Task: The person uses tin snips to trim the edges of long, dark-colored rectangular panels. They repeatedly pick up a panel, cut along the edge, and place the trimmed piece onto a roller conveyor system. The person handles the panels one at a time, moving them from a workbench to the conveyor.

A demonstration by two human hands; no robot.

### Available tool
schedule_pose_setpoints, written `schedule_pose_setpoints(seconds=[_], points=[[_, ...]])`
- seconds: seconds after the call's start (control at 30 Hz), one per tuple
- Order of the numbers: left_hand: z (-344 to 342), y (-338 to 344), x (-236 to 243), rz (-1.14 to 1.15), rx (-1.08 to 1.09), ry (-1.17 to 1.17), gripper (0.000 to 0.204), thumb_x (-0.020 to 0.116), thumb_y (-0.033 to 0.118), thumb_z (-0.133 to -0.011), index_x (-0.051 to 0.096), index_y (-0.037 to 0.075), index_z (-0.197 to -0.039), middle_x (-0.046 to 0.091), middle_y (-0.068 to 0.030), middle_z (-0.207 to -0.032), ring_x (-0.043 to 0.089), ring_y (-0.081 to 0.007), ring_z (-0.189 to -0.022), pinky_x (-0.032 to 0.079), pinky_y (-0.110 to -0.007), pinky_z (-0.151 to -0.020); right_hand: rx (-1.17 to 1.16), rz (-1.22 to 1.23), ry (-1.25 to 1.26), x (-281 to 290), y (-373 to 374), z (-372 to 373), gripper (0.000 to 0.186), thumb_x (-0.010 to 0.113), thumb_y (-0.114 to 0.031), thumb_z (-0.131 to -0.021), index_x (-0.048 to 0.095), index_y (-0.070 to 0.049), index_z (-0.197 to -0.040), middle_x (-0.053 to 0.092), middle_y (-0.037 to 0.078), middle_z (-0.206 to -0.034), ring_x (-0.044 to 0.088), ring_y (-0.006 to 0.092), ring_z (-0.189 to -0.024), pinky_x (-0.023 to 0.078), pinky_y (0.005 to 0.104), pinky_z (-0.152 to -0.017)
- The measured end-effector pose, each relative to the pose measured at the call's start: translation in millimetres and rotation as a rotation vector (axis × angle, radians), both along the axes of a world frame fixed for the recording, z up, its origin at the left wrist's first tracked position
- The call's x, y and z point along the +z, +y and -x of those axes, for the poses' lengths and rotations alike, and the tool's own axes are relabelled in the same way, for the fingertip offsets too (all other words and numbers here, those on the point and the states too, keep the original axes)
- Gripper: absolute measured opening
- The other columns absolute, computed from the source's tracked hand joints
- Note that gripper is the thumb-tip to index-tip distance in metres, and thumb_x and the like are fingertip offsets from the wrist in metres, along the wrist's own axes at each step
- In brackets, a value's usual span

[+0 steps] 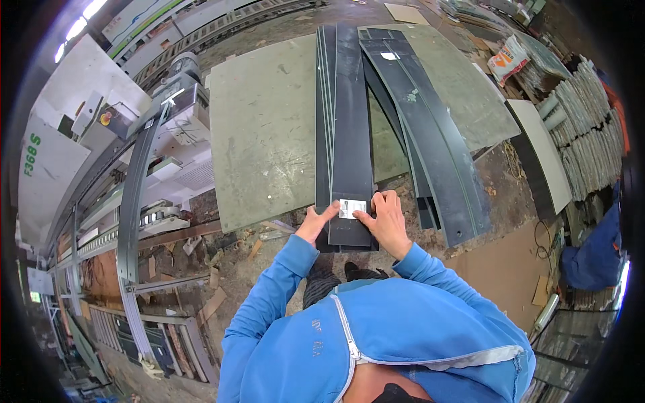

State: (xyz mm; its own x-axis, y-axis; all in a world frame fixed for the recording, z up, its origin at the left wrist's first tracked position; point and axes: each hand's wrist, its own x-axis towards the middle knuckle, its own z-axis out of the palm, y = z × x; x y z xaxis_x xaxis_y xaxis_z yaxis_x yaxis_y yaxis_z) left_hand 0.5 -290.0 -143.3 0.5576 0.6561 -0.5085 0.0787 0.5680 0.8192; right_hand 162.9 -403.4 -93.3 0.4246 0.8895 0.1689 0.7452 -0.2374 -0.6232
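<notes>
A long dark grey board (351, 127) lies lengthwise before me on a stack of similar grooved boards. Near its close end is a small white label (353, 209) with dark print. My left hand (314, 224) is at the board's left edge, its thumb reaching to the label's left side; its other fingers are mostly hidden. On the opposite edge, my right hand (390, 223) has its fingers curled, and its thumb presses beside the label's lower right corner. Both hands appear closed about the board's edges.
More dark boards (440, 144) fan out on the right, one bearing a white label (390, 56). Beneath them is a large worn greenish-grey panel (262, 127). A machine with a metal rail (138, 195) stands left. Stacked wrapped sheets (591, 127) and a white-and-orange bag (508, 60) are at right.
</notes>
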Motion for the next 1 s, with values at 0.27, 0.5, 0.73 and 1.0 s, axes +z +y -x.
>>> schedule_pose_setpoints(seconds=[0.27,0.5,0.73,1.0], points=[[30.9,-15.9,17.0,-0.073,0.130,0.210,0.082,0.079,0.021,-0.066,0.030,-0.004,-0.126,0.054,-0.0185,-0.110,0.061,-0.0242,-0.090,0.053,-0.034,-0.075,0.173,0.105,0.457,-32.8,1.7,1.0,0.040,0.071,-0.032,-0.077,0.048,-0.001,-0.089,0.053,0.012,-0.074,0.055,0.0258,-0.074,0.044,0.0362,-0.064],[147.9,-92.4,39.2,-0.026,-0.048,0.305,0.106,0.087,0.032,-0.055,0.023,-0.005,-0.131,0.053,-0.0183,-0.113,0.054,-0.0231,-0.102,0.044,-0.034,-0.089,-0.033,0.364,2.084,-94.6,17.6,14.3,0.043,0.040,-0.039,-0.096,0.050,-0.002,-0.115,0.061,0.010,-0.107,0.061,0.0220,-0.095,0.051,0.0375,-0.082],[218.0,-204.1,32.4,-0.219,-0.041,0.483,0.104,0.081,0.046,-0.058,0.028,-0.005,-0.132,0.044,-0.0254,-0.125,0.045,-0.0310,-0.118,0.036,-0.036,-0.099,-0.075,0.222,2.171,-124.4,54.8,59.8,0.042,0.038,-0.038,-0.097,0.050,-0.003,-0.117,0.060,0.009,-0.110,0.060,0.0217,-0.097,0.050,0.0374,-0.084],[230.3,-308.1,41.5,-0.269,0.112,0.799,0.102,0.071,0.057,-0.064,0.027,0.001,-0.137,0.041,-0.0242,-0.122,0.038,-0.0387,-0.119,0.030,-0.049,-0.098,0.027,0.281,1.895,-119.7,2.6,103.7,0.041,0.039,-0.037,-0.096,0.050,-0.003,-0.117,0.060,0.009,-0.111,0.059,0.0216,-0.099,0.050,0.0374,-0.085]])
